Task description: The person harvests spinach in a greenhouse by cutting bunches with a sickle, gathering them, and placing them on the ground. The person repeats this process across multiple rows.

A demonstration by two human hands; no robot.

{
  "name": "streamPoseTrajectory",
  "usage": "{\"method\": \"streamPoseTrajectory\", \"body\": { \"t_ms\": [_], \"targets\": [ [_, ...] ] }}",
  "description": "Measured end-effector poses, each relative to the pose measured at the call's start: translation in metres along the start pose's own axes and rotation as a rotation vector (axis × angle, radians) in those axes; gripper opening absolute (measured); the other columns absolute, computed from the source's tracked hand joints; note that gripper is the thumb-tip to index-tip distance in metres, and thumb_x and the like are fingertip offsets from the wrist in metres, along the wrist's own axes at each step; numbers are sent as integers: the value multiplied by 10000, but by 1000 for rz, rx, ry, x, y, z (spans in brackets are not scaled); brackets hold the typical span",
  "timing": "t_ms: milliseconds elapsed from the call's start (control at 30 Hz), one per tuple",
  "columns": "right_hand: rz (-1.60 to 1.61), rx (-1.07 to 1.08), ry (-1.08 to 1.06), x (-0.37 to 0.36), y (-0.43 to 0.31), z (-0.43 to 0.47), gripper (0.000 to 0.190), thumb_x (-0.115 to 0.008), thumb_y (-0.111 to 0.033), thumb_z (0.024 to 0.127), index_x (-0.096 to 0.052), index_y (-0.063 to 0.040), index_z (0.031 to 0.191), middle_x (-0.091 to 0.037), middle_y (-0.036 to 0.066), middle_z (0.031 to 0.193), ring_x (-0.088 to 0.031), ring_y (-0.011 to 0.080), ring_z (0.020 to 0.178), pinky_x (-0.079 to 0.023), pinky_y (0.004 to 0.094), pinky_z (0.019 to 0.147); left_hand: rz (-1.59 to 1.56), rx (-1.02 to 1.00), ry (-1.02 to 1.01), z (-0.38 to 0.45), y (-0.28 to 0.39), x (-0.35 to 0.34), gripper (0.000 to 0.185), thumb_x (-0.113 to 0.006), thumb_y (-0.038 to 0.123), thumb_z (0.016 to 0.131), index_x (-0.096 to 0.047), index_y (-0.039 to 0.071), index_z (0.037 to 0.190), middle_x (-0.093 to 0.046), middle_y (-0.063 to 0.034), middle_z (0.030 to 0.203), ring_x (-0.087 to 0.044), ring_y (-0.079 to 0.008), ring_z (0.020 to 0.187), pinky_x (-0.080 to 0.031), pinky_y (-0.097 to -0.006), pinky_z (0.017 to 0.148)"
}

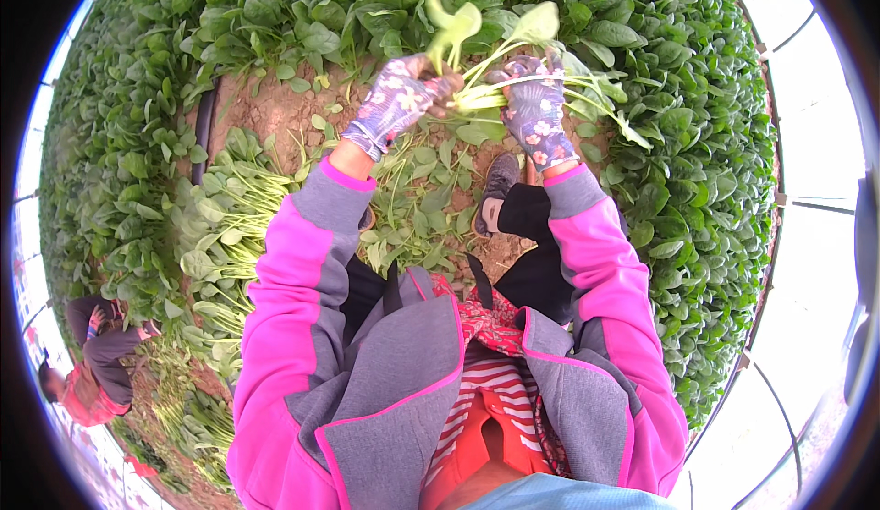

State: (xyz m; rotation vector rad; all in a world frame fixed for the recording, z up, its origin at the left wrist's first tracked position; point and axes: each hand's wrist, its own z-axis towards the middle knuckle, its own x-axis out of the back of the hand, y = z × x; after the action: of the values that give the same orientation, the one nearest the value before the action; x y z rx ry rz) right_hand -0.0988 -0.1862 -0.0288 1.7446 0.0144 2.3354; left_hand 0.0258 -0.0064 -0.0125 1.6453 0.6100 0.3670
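Note:
My right hand point(537, 113), in a floral-printed glove, is closed around a small bunch of leafy greens that look like spinach point(479, 100). The cut ends of its stems point left, and its leaves spread to the right beyond my fingers. At those stem ends, my left hand point(405, 101), gloved alike, pinches a pale yellow-green leaf point(459, 25), slightly blurred. Another pale leaf point(538, 23) stands out above my right hand. Below both hands, loose leaves and stems point(430, 187) litter the soil between my feet.
Dense standing greens point(701, 152) grow ahead and on both sides. Cut greens point(237, 228) lie in a row at my left, near a black hose point(204, 122). Another person point(103, 366) sits low at the far left. The pale greenhouse wall point(818, 249) curves along the right.

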Motion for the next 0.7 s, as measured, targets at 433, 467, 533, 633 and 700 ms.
{"method": "streamPoseTrajectory", "body": {
  "t_ms": [433,467,533,633,700],
  "targets": [
    [1677,-831,-129,-26,45,-17,295,-564,-240,888,-569,-78,1135,-602,37,711,-503,107,492,-372,247,424,1630,-60,6,-15,-9,70,413,-758,384,707,-619,79,948,-650,-100,852,-645,-275,736,-526,-382,651],
    [1771,-768,-121,-26,45,-16,311,-550,-232,919,-545,-71,1185,-592,25,673,-476,76,436,-346,212,365,1562,-106,50,-16,-13,67,430,-745,390,717,-635,91,1005,-650,-112,902,-642,-278,814,-516,-403,714],
    [1662,-528,-109,-24,41,-13,362,-580,-98,874,-524,-71,1230,-582,13,722,-478,56,490,-354,195,405,1239,-581,271,-13,-16,53,432,-738,379,726,-645,97,1040,-649,-120,932,-633,-275,869,-507,-391,757],
    [1744,-499,-126,-18,27,-9,403,-596,-10,818,-540,-65,1213,-574,7,761,-479,42,532,-354,182,434,828,-699,345,-4,3,21,403,-706,372,762,-636,120,1069,-631,-105,985,-604,-270,931,-478,-386,823],
    [1611,-439,-58,-17,15,-7,394,-600,-4,803,-551,-51,1191,-576,6,761,-479,37,534,-347,176,434,835,-851,454,-2,21,0,393,-714,367,752,-635,134,1058,-621,-88,999,-596,-278,918,-471,-392,823]
  ]
}}
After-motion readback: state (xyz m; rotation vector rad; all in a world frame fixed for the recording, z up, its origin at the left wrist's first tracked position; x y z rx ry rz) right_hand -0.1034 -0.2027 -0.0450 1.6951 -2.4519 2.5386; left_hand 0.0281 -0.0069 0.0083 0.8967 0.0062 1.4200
